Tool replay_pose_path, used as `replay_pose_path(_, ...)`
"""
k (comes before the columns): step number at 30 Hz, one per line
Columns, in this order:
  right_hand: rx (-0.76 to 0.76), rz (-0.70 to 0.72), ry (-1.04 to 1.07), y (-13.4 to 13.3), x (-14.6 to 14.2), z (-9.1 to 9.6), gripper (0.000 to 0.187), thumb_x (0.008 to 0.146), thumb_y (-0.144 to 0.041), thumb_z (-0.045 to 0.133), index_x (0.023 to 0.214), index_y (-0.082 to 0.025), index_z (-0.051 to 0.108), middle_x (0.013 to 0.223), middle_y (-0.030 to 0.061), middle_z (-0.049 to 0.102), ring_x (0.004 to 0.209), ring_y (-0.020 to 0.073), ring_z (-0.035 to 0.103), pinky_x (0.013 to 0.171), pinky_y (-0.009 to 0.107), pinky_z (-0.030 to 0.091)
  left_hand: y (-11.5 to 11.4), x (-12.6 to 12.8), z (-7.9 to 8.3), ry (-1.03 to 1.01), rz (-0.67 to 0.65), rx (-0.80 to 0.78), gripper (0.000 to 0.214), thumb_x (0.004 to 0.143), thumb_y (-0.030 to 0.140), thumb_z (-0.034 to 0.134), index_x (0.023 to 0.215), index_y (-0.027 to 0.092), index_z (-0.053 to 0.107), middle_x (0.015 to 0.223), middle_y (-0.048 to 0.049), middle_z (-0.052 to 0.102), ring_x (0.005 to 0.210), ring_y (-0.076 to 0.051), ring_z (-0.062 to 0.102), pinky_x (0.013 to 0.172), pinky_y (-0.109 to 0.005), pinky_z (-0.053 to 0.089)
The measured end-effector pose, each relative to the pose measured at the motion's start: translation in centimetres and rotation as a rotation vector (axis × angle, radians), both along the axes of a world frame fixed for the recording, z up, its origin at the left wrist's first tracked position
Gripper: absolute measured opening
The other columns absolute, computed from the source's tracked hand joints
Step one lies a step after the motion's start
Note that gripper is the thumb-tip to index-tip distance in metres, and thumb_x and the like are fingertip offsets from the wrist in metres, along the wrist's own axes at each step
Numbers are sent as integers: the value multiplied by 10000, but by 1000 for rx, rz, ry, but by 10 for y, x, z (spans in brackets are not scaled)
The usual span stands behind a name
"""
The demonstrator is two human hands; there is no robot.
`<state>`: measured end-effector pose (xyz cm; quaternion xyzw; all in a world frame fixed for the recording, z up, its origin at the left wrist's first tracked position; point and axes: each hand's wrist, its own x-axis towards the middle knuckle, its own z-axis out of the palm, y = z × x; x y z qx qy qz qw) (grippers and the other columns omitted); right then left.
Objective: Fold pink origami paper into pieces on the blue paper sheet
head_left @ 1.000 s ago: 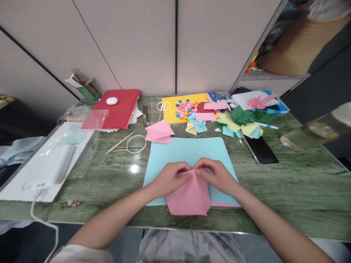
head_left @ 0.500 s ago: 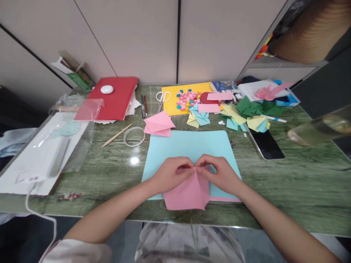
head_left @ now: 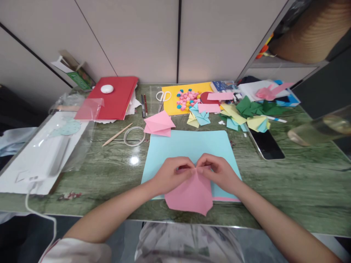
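You are holding your left hand (head_left: 171, 175) and right hand (head_left: 219, 174) side by side in front of you, palms turned down and knuckles up. Each hand is pinching thumb against fingers, and the fingertips (head_left: 192, 171) of the two hands are meeting in the middle (touching, or very nearly). Your left forearm (head_left: 115, 213) and right forearm (head_left: 274, 226) are reaching in bare from the lower corners, angling toward each other, wrists lying low and fairly straight.

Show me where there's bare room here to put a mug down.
Widest bare patch: green tabletop right of the blue sheet, in front of the phone. Smaller one between blue sheet and plastic-wrapped tray, below the tape ring. Back strip: crowded with folded papers; left hand and right hand pinch pink paper.
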<state>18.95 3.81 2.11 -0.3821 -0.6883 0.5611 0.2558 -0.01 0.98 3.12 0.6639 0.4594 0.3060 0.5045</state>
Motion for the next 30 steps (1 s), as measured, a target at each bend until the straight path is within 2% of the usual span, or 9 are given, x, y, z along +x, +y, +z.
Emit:
replay_pose_path(4,-42,8,32,1,0,-1,58,793,-185,565,737,-196,573,709,-27,563,685,112,499,626,231,372,0,1,1,2,3,-43,111,813,205,526,769,165,620,738,20,610,702,-106,518,651,-199,381)
replay_pose_path(8,-115,24,31,7,3,-1,97,795,-271,585,745,-189,574,708,-14,559,683,122,498,632,243,387,4,-3,1,24,17,-89,151,823,283,519,786,165,606,728,16,587,694,-113,494,638,-210,372)
replay_pose_path(12,-132,-74,-6,17,9,-1,196,764,-366,615,708,-185,565,666,-12,541,635,123,486,585,249,382,15,-14,-7,81,-52,-141,210,763,374,592,764,164,604,699,25,564,649,-112,473,597,-214,353)
replay_pose_path(15,-129,-138,-23,25,14,-4,226,747,-399,625,717,-180,580,673,-8,562,641,126,499,592,253,390,23,-22,-14,145,-40,-114,275,770,404,573,658,153,583,606,40,487,594,-98,422,563,-214,318)
replay_pose_path(20,-133,-155,-1,33,14,-14,237,724,-409,643,722,-176,601,687,-7,588,657,131,516,615,264,399,30,-26,-21,184,21,-91,343,759,440,574,583,150,527,555,51,397,555,-87,363,515,-211,263)
replay_pose_path(30,-142,-176,-5,37,16,-21,258,714,-430,646,723,-174,615,686,-6,606,663,140,535,640,284,413,32,-28,-24,181,28,-69,365,762,449,566,565,152,488,557,52,368,551,-85,344,508,-214,252)
